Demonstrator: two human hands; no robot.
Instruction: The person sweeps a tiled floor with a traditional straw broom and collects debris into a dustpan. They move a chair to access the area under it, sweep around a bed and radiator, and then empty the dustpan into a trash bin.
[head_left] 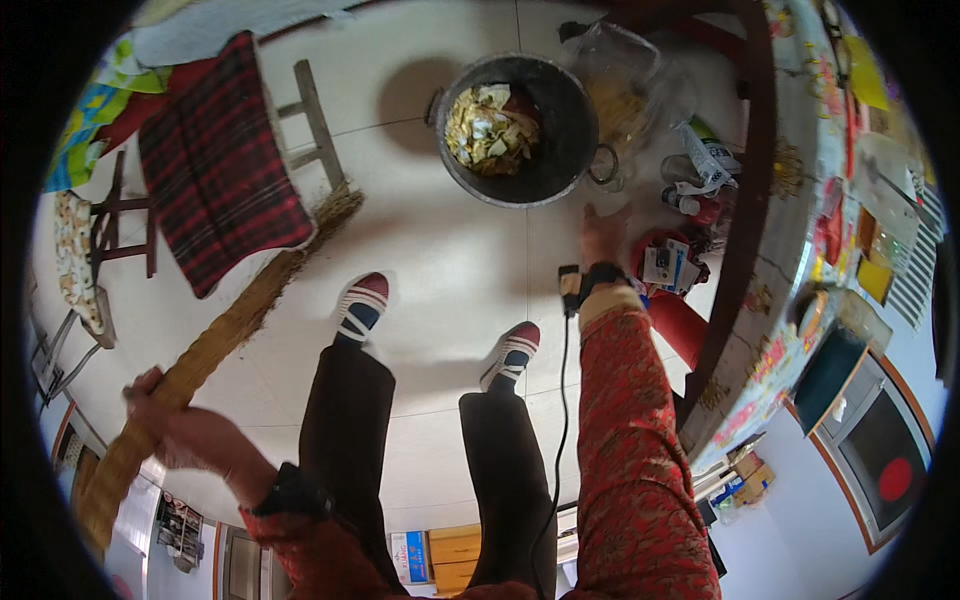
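In my left hand (195, 435) is a straw broom (250, 300), the fingers wrapped round its thick woven handle. The broom slants up and away to the right, and its bristle end lies beside a stool with a plaid cover. My right hand (604, 235) reaches forward, holding nothing, with thumb and fingers apart. Just beyond it is a ring handle (604, 165) on the side of a dark metal pot (570, 140). That pot stands on the floor with leafy vegetable scraps (490, 130) inside. A dark device with a cable (569, 290) sits at my right wrist.
A stool with a red plaid cover (225, 160) stands at the left. Clear plastic bags (625, 85), bottles (682, 200) and a red bag (655, 250) crowd the floor by the table at right. Its flowered tablecloth (765, 370) carries assorted items. My feet are on pale tiles (430, 250).
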